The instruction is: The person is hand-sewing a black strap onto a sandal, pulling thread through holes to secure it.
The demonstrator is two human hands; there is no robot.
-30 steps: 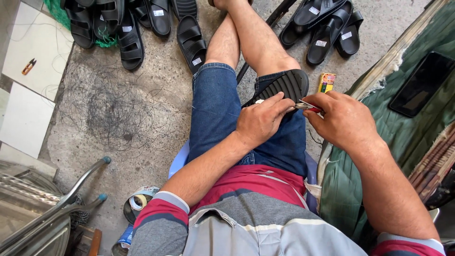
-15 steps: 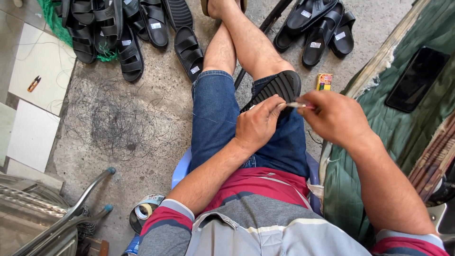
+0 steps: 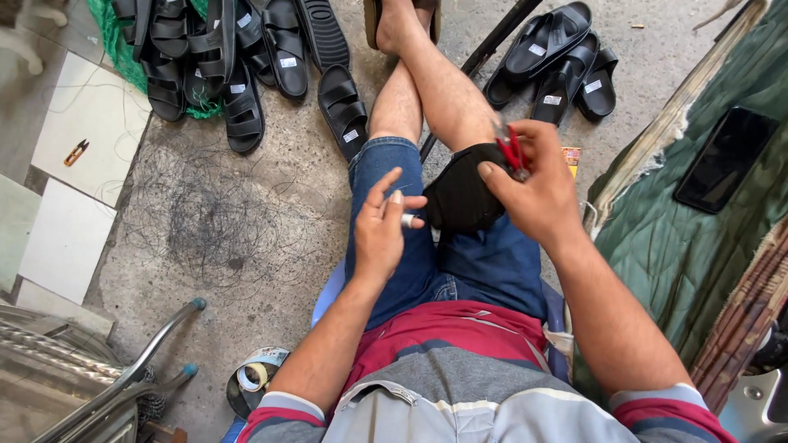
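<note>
We see the right hand (image 3: 538, 193) clenched around a red-handled tool (image 3: 513, 152), tool tip poking up past the thumb; exact tool type unclear. Just under and left of that hand, a black sandal (image 3: 461, 197) lies on the thigh, touching the palm side. Left hand (image 3: 383, 226) is beside the sandal's left edge, pinching a small white cylinder (image 3: 408, 219) between thumb and fingers, index finger raised. Well beyond both hands: a row of black sandals (image 3: 222, 57) on the concrete. Far right of the right hand, a dark phone (image 3: 726, 160) on green cloth (image 3: 673, 254).
</note>
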